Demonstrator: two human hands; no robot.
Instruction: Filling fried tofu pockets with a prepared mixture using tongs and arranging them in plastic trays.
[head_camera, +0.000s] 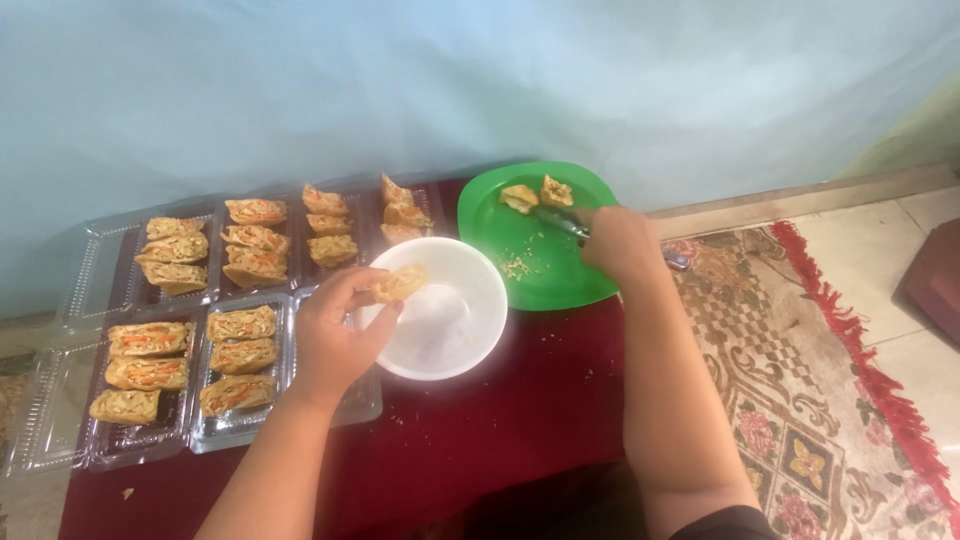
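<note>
Golden-brown and flecked with orange, a stuffed pastry piece (400, 282) sits pinched between the fingertips of the left hand (335, 335), held just over the near rim of a white bowl (450, 320). The right hand (620, 243) is closed around metal tongs (562, 222), whose tips reach across a green plate (550, 270) towards two more pastry pieces (538, 193) lying at its far edge; crumbs are scattered on the plate's middle. The bowl stands between the two hands and overlaps the plate's near-left edge.

Left of the bowl lie clear plastic trays (240, 425) in two rows, lids folded open, each compartment holding three of the same filled pieces (240, 355) stacked one behind another. The left hand hovers partly over the tray nearest the bowl.

Everything rests on a dark red cloth (500, 420) spread low on the floor. To the right is a patterned rug (800, 400) with a red fringe, then pale floor tiles. A pale blue wall (450, 80) rises directly behind the trays and plate.
</note>
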